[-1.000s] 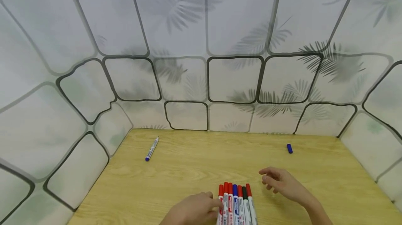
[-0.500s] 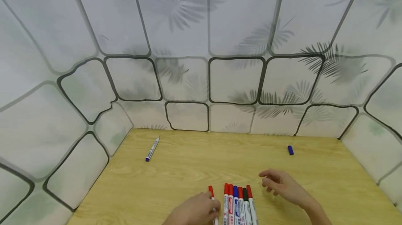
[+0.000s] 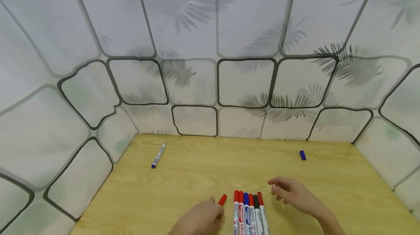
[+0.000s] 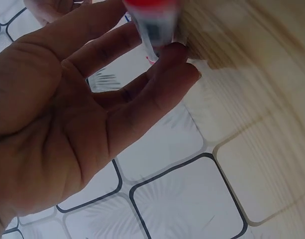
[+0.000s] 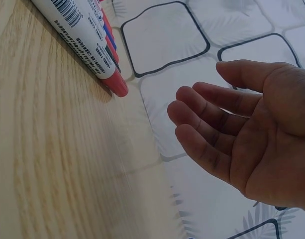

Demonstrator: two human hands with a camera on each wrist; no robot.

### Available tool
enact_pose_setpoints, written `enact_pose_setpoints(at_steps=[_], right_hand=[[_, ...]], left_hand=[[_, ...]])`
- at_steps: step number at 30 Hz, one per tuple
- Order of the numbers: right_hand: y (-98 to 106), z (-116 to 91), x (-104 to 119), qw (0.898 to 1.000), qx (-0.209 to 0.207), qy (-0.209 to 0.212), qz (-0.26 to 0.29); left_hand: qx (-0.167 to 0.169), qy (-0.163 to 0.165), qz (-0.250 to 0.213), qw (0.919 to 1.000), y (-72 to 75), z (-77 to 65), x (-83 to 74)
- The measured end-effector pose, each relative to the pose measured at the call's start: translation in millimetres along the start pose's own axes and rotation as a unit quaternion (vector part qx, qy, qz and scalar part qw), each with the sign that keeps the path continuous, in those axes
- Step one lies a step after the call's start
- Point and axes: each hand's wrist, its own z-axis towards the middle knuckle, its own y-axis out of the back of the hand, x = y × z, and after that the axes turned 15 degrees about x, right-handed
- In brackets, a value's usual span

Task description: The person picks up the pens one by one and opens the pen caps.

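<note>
My left hand (image 3: 201, 216) holds a red-capped whiteboard marker (image 3: 222, 200), its cap poking out past the fingers and leaning right. The left wrist view shows this marker blurred at the fingertips (image 4: 179, 52), its far part cut off by the frame. Just to the right, a row of several capped markers (image 3: 247, 220) lies side by side, with red, blue and black caps pointing away from me. Beyond the row's right side, my right hand (image 3: 295, 195) hovers with loosely bent fingers and nothing in them; the right wrist view shows its bare palm (image 5: 261, 149).
An uncapped marker (image 3: 159, 155) with a blue end lies at the back left of the wooden table (image 3: 197, 169). A loose blue cap (image 3: 302, 155) lies at the back right. Patterned white walls (image 3: 242, 122) enclose the table's back and sides.
My left hand has taken the leftmost red marker out of the row and shifted it left, then tilted its cap to the right. The right hand stays nearly in place.
</note>
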Motion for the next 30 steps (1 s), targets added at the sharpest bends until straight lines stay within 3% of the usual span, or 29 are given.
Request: enact_pose_setpoints(at_steps=[10,18,26,30], right_hand=[[-3,6,2,1.0,0.007,0.009,0.003],[-6,7,7,1.0,0.01,0.002,-0.005],[-11,8,12,1.0,0.016,0.002,-0.012],[-15,10,14,1.0,0.016,0.0,-0.022]], left_hand=[[-0.024,0.0,-0.017,0.9996,4.1,-6.2,5.6],[-0.016,0.009,-0.011,0.9998,11.1,-11.0,4.9],[-0.06,-0.011,0.013,0.998,15.8,-11.7,3.5],[-0.092,-0.033,0.053,0.9938,16.7,-13.2,4.1]])
